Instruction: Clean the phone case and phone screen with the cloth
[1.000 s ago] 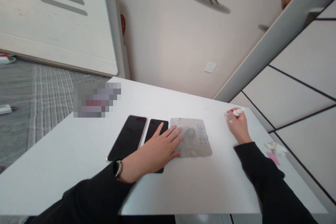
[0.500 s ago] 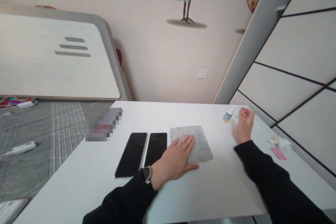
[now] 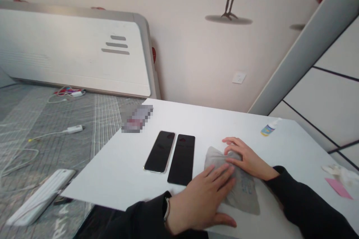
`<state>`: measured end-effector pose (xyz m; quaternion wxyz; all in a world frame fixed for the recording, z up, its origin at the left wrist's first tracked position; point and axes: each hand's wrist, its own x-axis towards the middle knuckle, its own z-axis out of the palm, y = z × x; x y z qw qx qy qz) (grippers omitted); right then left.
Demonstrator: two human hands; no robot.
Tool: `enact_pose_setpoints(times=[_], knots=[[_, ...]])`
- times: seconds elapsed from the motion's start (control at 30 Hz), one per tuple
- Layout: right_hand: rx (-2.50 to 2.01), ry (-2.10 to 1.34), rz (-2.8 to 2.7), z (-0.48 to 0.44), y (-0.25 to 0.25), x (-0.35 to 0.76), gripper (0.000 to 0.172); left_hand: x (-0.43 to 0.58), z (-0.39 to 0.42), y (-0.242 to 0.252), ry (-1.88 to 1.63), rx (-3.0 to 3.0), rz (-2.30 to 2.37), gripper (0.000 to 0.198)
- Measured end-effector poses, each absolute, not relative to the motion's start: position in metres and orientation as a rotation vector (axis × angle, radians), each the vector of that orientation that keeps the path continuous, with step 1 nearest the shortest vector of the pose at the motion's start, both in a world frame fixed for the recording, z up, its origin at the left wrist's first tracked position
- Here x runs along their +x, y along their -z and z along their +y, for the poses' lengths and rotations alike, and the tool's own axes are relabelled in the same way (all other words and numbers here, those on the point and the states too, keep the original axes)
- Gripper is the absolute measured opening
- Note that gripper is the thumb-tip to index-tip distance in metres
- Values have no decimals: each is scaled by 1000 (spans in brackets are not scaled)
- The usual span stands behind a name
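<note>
My left hand lies flat over the near left part of a thin grey cloth with blue print, its fingers stretched and thumb apart. On the cloth's far side rests my right hand, fingers loosely curved and apart from the thumb, touching the fabric. The cloth is slightly rumpled between the two hands, and parts of it are hidden beneath them. Left of it lie a dark-screened phone with a pale rim and a plain black phone-shaped slab, side by side.
A small bottle lies tilted at the back right of the white table. A pink slip and crumpled white tissue are at the right. A blurred-out item sits at the left corner. Cables and a power strip lie beside the table.
My right hand has come left from beside the bottle and down onto the cloth. My left hand stays on the cloth, which now sits turned and rumpled. The view has swung left.
</note>
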<state>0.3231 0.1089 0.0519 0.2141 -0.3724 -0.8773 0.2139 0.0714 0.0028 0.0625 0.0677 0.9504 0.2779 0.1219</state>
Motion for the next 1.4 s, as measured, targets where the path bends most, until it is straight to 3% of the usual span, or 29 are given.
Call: enact_pose_setpoints(times=[0.27, 0.43, 0.57, 0.6, 0.7, 0.77, 0.87, 0.97, 1.03, 1.17, 1.3, 1.4], knots=[[-1319, -904, -1975, 110, -57, 334, 36, 7, -51, -58, -448, 2841, 1450, 71], [-1287, -640, -1778, 115, -79, 314, 32, -9, -65, -38, -623, 2768, 1628, 53], [-930, -380, -2256, 96, -91, 252, 20, -7, -64, -29, -691, 2744, 1662, 46], [-764, -367, -2433, 92, -89, 236, 23, -6, -64, -26, -719, 2738, 1672, 45], [-347, -400, -2854, 90, -72, 202, 57, -6, -64, -22, -800, 2760, 1685, 44], [-343, -334, -2937, 99, -59, 196, 72, -7, -65, -21, -770, 2813, 1683, 46], [-527, -179, -2910, 107, -51, 204, 78, -11, -66, -22, -699, 2847, 1702, 50], [-341, -260, -2983, 101, -53, 214, 84, -15, -67, -22, -723, 2814, 1738, 50], [-250, -330, -2983, 100, -56, 220, 78, -16, -67, -21, -727, 2813, 1713, 49], [-627, -143, -2813, 111, -59, 229, 60, -19, -67, -24, -710, 2813, 1629, 49], [-452, -263, -2871, 99, -62, 222, 75, -21, -65, -30, -693, 2780, 1611, 47], [-298, -504, -2906, 93, -64, 217, 66, -21, -65, -34, -648, 2759, 1606, 45]])
